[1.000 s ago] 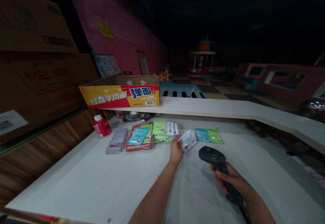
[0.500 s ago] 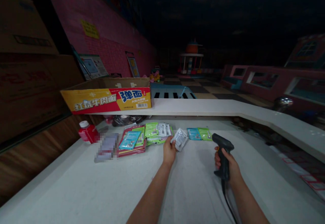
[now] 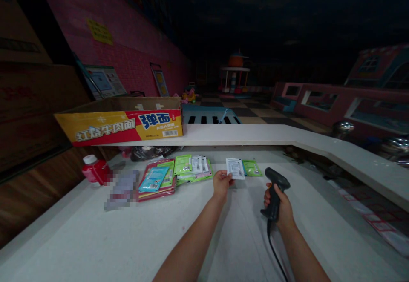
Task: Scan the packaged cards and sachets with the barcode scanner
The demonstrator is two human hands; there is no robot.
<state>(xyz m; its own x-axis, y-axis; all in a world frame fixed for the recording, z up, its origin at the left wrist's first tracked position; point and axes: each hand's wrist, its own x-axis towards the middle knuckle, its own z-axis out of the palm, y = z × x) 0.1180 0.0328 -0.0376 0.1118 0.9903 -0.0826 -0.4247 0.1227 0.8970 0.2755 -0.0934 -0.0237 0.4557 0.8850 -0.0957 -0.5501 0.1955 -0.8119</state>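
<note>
The left hand [image 3: 222,184] pinches the lower left edge of a white packet [image 3: 235,168] between its fingers, just beside a green packet [image 3: 252,168] on the tabletop [image 3: 143,239]. The right hand [image 3: 283,205] has its fingers curled around the handle of a dark scanner [image 3: 277,180].

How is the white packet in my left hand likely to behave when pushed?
The white packet looks thin and flat, so it is probably light. Held near one corner by your left hand, it could pivot if pushed.
</note>
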